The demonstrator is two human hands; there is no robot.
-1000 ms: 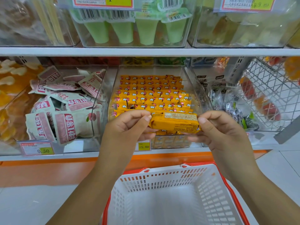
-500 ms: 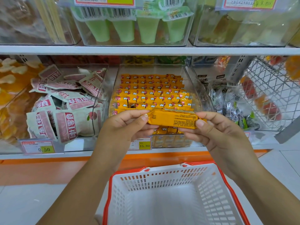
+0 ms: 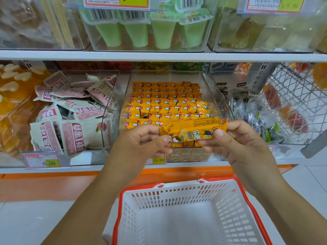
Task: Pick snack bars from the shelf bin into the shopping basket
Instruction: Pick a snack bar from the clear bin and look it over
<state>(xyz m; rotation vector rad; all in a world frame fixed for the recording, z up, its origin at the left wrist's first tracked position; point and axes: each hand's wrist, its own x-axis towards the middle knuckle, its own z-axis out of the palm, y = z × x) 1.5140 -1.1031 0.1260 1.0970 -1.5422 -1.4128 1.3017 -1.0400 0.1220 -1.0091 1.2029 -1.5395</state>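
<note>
Left hand (image 3: 143, 142) and right hand (image 3: 237, 144) each pinch one end of an orange snack bar (image 3: 192, 130), held level before the clear shelf bin (image 3: 215, 96) of bars, above the white shopping basket (image 3: 123, 200).

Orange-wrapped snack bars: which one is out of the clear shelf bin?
The orange-wrapped bar pinched by its ends between left hand and right hand; the others lie packed in rows inside the clear bin.
</note>
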